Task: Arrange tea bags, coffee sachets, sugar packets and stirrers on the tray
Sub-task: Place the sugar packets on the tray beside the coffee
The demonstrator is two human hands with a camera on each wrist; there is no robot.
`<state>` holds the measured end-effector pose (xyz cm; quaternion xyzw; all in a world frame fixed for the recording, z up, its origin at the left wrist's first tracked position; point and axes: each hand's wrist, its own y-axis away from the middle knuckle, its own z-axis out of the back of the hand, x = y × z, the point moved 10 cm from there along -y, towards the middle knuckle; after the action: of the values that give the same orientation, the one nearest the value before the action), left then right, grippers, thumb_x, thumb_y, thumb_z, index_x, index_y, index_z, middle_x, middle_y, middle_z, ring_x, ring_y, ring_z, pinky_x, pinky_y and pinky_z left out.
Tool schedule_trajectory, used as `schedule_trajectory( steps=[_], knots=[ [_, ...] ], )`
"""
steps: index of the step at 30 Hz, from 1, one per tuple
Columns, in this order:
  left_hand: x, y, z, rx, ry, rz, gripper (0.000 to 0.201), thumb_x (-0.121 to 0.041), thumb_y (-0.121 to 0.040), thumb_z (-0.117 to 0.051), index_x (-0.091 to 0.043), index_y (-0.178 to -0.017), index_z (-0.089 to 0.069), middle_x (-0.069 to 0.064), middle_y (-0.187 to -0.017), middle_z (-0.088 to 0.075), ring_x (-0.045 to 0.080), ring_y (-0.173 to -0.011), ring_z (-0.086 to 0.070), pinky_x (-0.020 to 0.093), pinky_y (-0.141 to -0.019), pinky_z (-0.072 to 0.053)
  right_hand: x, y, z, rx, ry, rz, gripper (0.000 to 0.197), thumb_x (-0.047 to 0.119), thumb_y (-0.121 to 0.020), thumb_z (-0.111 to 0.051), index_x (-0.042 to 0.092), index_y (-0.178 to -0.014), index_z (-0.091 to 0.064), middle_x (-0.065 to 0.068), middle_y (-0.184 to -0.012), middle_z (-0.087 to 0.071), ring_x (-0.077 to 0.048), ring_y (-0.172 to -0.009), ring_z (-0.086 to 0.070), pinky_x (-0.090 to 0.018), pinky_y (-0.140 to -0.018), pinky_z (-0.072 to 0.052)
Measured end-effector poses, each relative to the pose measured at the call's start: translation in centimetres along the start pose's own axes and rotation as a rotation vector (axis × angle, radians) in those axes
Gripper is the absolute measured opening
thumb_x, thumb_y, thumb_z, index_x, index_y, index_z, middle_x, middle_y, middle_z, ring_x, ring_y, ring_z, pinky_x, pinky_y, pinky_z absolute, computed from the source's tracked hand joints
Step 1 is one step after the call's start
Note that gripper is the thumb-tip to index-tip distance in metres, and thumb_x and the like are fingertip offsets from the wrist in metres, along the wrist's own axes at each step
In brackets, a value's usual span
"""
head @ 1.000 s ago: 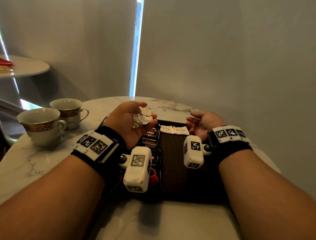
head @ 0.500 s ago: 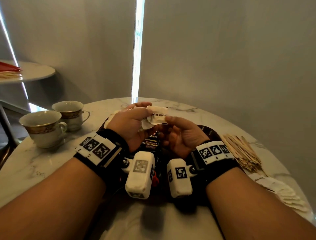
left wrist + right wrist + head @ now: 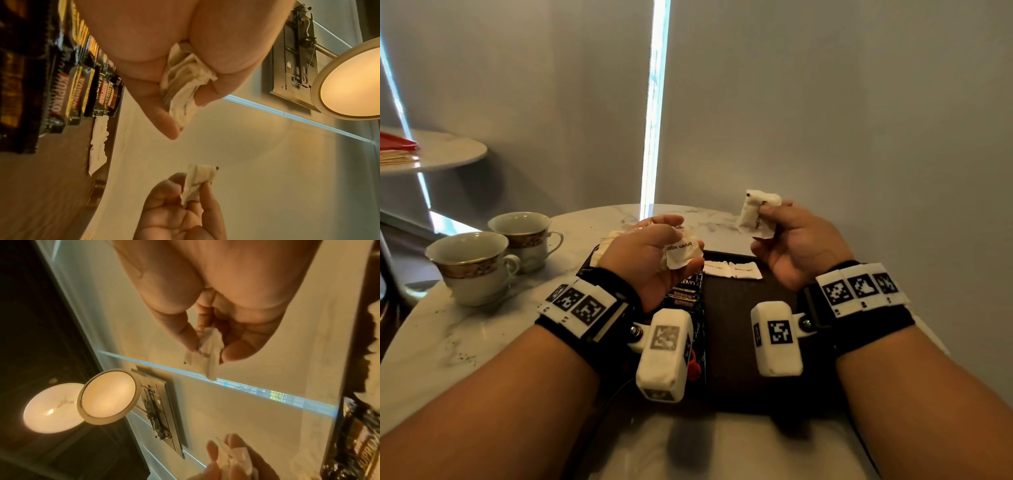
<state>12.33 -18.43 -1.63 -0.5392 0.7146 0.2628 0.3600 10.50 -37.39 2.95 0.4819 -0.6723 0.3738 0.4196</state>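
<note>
Left hand held above the tray's left side, grip closed round a bunch of white sugar packets; the outermost read "brown sugar". Thumb and curled fingers clamped the bunch, seen also in the left wrist view.

Right hand raised over the tray's far right corner, thumb and fingertips pinching a single sugar packet, held upright and clear of the tray.

Two sugar packets lay flat side by side at the tray's far edge. Dark coffee sachets sat in a row down its left side. Tray on the marble table; two teacups stood to the left.
</note>
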Motion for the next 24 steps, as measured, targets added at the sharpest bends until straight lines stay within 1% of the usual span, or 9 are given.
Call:
schedule_trajectory(
  steps=[3,5,8,10,13,15,17,21,24],
  knots=[
    [0.1,-0.1,-0.2,0.008,-0.002,0.012,0.016,0.0,-0.096,-0.051,-0.011,-0.103,-0.061,0.022,-0.111,-0.058,0.028,-0.08,-0.067,0.032,-0.054,-0.057,0.0,0.2,-0.9,0.021,0.082,-0.005,0.023,0.011,-0.095,-0.06,0.009,-0.118,-0.059,-0.005,-0.081,-0.069,-0.013,-0.055,-0.061,-0.021,-0.04,-0.036],
    [0.1,0.0,-0.4,0.021,0.002,0.022,0.01,-0.008,-0.095,-0.061,-0.008,-0.105,-0.061,0.018,-0.103,-0.06,0.025,-0.076,-0.066,0.029,-0.053,-0.054,-1.0,0.6,-1.7,0.043,0.103,-0.04,0.028,0.014,-0.095,-0.062,0.007,-0.122,-0.059,-0.006,-0.081,-0.068,-0.011,-0.049,-0.053,-0.019,-0.034,-0.031],
    [0.5,0.4,-1.2,0.105,-0.001,0.067,0.03,-0.02,-0.085,-0.072,-0.004,-0.107,-0.06,0.012,-0.088,-0.061,0.017,-0.06,-0.061,0.022,-0.051,-0.05,-2.9,1.1,-2.9,0.115,0.114,-0.07,0.027,0.012,-0.094,-0.062,0.002,-0.119,-0.06,-0.009,-0.081,-0.065,-0.007,-0.044,-0.043,-0.017,-0.032,-0.027],
    [0.8,0.8,-2.1,0.176,-0.05,0.091,0.03,-0.022,-0.083,-0.07,-0.003,-0.106,-0.065,0.01,-0.082,-0.065,0.014,-0.058,-0.059,0.02,-0.049,-0.048,-3.9,1.6,-3.7,0.167,0.136,-0.085,0.028,0.006,-0.092,-0.062,-0.004,-0.118,-0.06,-0.011,-0.079,-0.063,-0.008,-0.045,-0.041,-0.018,-0.033,-0.028],
    [1.3,0.7,-1.8,0.14,-0.121,0.106,0.015,-0.011,-0.092,-0.063,-0.006,-0.107,-0.064,0.013,-0.085,-0.067,0.018,-0.063,-0.063,0.021,-0.049,-0.05,-4.5,2.3,-4.1,0.195,0.108,-0.096,0.033,-0.002,-0.089,-0.06,-0.004,-0.121,-0.06,-0.01,-0.077,-0.067,-0.012,-0.048,-0.049,-0.018,-0.035,-0.032],
    [1.3,0.6,-1.5,0.102,-0.129,0.097,0.009,-0.005,-0.095,-0.059,-0.007,-0.103,-0.061,0.014,-0.086,-0.068,0.019,-0.064,-0.066,0.023,-0.049,-0.052,-4.6,2.5,-4.2,0.212,0.068,-0.104,0.033,-0.004,-0.088,-0.058,-0.001,-0.121,-0.059,-0.012,-0.084,-0.069,-0.015,-0.054,-0.056,-0.019,-0.038,-0.036],
    [1.0,0.5,-1.3,0.08,-0.118,0.079,0.008,-0.003,-0.095,-0.057,-0.008,-0.102,-0.06,0.015,-0.086,-0.069,0.021,-0.065,-0.069,0.024,-0.051,-0.054,-4.8,2.7,-4.1,0.219,0.051,-0.112,0.027,-0.003,-0.088,-0.058,0.001,-0.115,-0.058,-0.013,-0.086,-0.068,-0.016,-0.056,-0.057,-0.021,-0.041,-0.038],
    [0.7,0.6,-1.1,0.066,-0.13,0.067,0.011,-0.004,-0.094,-0.058,-0.008,-0.104,-0.057,0.017,-0.093,-0.066,0.022,-0.064,-0.068,0.025,-0.051,-0.055,-5.0,3.1,-3.4,0.17,0.145,-0.124,0.01,0.002,-0.09,-0.06,0.007,-0.098,-0.06,-0.008,-0.077,-0.069,-0.017,-0.057,-0.059,-0.024,-0.045,-0.038],
    [0.4,0.7,-1.1,0.068,-0.128,0.064,0.014,-0.009,-0.094,-0.059,-0.006,-0.107,-0.058,0.017,-0.094,-0.064,0.021,-0.065,-0.062,0.023,-0.048,-0.051,-4.8,3.4,-3.4,0.116,0.147,-0.12,0.009,0.004,-0.092,-0.059,0.008,-0.099,-0.06,-0.003,-0.067,-0.069,-0.014,-0.052,-0.059,-0.024,-0.046,-0.037]
  ],
)
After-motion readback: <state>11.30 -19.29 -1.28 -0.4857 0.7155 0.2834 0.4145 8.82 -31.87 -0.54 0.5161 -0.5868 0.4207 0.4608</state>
